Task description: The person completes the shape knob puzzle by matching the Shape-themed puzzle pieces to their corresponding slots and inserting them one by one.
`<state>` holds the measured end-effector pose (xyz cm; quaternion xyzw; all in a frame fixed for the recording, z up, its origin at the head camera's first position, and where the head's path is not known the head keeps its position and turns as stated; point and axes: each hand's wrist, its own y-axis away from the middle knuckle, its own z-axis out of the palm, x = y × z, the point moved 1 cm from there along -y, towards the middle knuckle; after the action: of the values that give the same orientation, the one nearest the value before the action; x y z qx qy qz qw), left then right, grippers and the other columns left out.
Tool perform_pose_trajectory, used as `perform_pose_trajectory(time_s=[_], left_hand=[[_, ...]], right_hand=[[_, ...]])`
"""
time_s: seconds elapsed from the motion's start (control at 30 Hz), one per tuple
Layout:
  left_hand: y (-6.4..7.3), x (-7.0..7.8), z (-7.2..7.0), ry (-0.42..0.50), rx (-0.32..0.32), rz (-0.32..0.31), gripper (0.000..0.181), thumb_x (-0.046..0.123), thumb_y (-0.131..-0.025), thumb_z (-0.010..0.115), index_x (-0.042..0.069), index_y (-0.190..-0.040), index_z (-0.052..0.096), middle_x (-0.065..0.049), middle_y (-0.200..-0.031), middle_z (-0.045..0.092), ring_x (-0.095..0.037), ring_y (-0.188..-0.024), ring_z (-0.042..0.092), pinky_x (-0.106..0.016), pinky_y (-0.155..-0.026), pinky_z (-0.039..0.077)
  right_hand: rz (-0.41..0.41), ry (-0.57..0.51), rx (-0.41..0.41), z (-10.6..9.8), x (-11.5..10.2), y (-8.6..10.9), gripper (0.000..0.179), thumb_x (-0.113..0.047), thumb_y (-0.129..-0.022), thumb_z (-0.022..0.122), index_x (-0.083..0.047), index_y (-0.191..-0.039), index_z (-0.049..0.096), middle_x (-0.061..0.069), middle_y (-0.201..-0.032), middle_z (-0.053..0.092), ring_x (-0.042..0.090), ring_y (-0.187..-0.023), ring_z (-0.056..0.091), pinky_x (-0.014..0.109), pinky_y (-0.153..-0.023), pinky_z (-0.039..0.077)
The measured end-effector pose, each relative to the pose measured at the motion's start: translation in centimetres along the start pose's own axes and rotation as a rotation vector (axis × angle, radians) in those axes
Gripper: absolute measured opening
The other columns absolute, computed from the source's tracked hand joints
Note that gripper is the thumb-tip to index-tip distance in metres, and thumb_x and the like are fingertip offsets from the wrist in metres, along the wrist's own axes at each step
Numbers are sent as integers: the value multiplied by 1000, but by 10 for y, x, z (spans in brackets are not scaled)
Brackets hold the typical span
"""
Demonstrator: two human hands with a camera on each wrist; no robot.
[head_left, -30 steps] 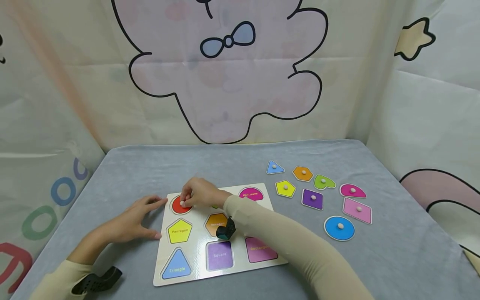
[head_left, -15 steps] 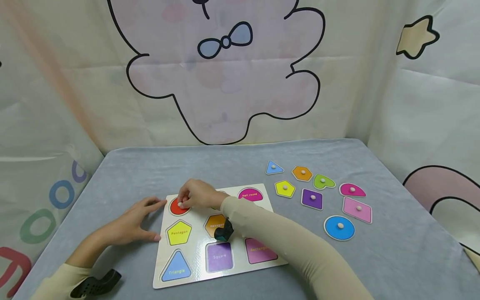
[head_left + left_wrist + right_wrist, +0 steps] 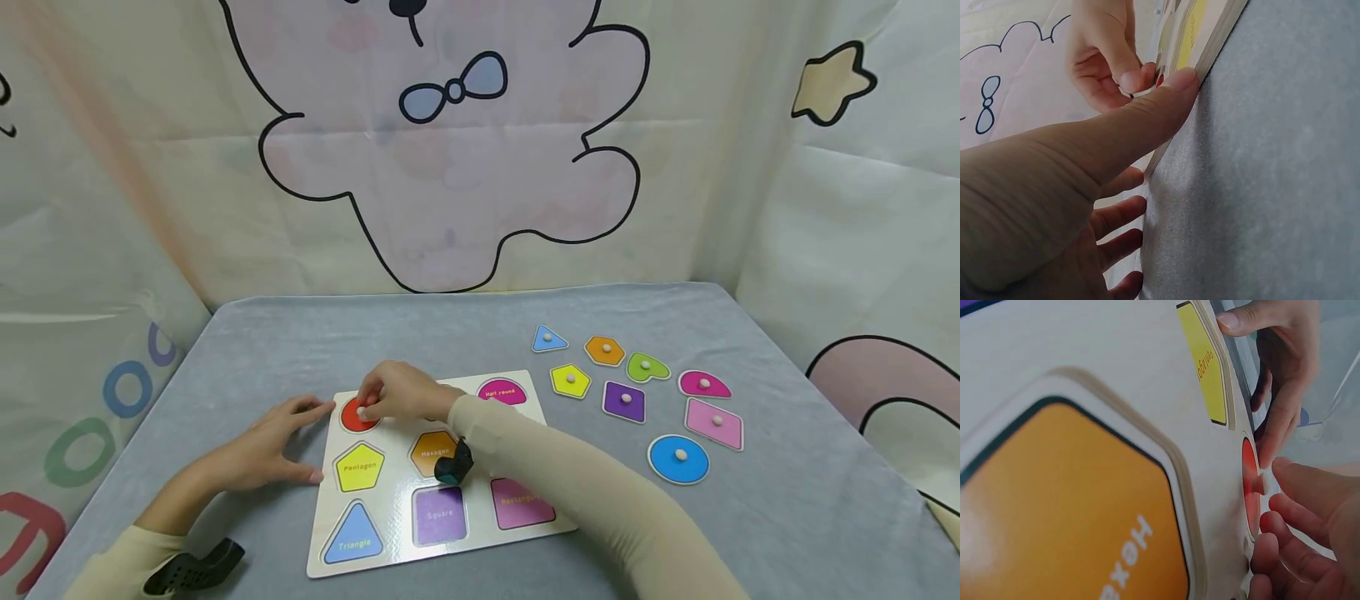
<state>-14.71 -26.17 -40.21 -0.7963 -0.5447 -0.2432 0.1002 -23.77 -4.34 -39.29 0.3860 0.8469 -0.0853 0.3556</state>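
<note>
A white wooden puzzle board (image 3: 397,533) lies on the table, with printed shape hollows. A red circle puzzle piece (image 3: 355,414) sits at the board's far left corner, in the round hollow. My right hand (image 3: 401,392) is there, thumb and forefinger bent about its small pale knob (image 3: 1262,484). In the right wrist view the fingertips are right at the knob. My left hand (image 3: 258,450) is spread along the board's left edge. Its thumb (image 3: 1179,81) touches that edge near the yellow pentagon hollow (image 3: 359,466), and the forefinger reaches the far left corner.
Several knobbed pieces lie right of the board, including a blue triangle (image 3: 549,340), a yellow pentagon (image 3: 570,385), a purple square (image 3: 618,408), a pink piece (image 3: 708,429) and a blue oval-looking piece (image 3: 670,467). A printed cloth (image 3: 337,250) hangs behind the table.
My right hand stays at the red circle piece, its fingertips shifting only slightly. The left hand keeps its place at the board's edge. The head view tilts a little.
</note>
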Motion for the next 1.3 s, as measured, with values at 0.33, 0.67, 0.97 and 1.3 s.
perform_pose_trajectory(time_s=[0.33, 0.67, 0.97, 1.3], left_hand=[[0, -1, 1, 5, -4, -6, 103, 47, -70, 90, 9, -153, 43, -25, -150, 40, -47, -133, 39, -73, -102, 38], [1, 0, -1, -2, 3, -2, 102, 46, -70, 90, 8, -153, 45, -25, -149, 41, -46, -132, 40, -72, -103, 39], [-6, 5, -6, 5, -30, -3, 103, 43, -70, 91, 6, -153, 43, -27, -150, 40, -47, -133, 39, -71, -105, 38], [-5, 8, -5, 11, -50, -63, 103, 41, -69, 92, 6, -152, 44, -27, -149, 41, -47, -132, 40, -71, -105, 39]], right_hand=[[-13, -15, 38, -18, 14, 17, 18, -27, -94, 74, -14, -106, 75, -4, -89, 65, 11, -82, 56, 18, -68, 46], [-46, -51, 76, -41, 32, 33, 17, -25, -96, 70, -11, -106, 76, 0, -95, 66, 18, -88, 60, 18, -69, 50], [0, -45, 139, -59, 49, 51, 18, -26, -96, 70, -12, -107, 75, 2, -101, 67, 19, -87, 58, 21, -68, 51], [13, -39, 178, -73, 72, 65, 19, -25, -96, 70, -11, -108, 76, 5, -104, 68, 20, -84, 58, 21, -67, 51]])
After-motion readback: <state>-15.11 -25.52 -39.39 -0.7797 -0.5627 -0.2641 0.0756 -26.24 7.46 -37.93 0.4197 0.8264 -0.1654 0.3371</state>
